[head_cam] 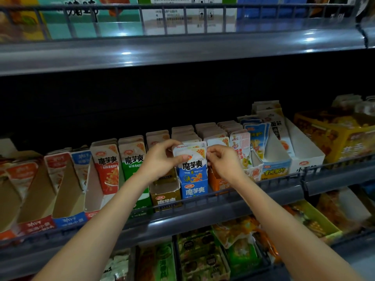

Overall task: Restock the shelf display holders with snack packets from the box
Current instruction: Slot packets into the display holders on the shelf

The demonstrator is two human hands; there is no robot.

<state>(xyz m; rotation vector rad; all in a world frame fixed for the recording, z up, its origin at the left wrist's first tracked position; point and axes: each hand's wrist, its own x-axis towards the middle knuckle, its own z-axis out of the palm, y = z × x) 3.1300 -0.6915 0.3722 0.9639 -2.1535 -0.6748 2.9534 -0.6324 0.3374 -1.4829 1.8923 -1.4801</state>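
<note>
Blue-and-white snack packets (pixel 191 165) stand upright in a blue cardboard display holder (pixel 194 190) at the middle of the shelf. My left hand (pixel 162 159) pinches the packets' upper left edge between thumb and fingers. My right hand (pixel 222 161) pinches their upper right edge. The front packet's top sticks out above the holder. A brown holder (pixel 166 194) stands to the left and an orange holder (pixel 218 182) to the right. The supply box is not in view.
Red (pixel 107 169) and green (pixel 133 159) packet holders stand further left. Half-empty white holders (pixel 304 157) and a yellow carton (pixel 341 136) stand at the right. A dark wire rail (pixel 223 194) fronts the shelf. Bins of loose snacks (pixel 233 250) lie on the shelf below.
</note>
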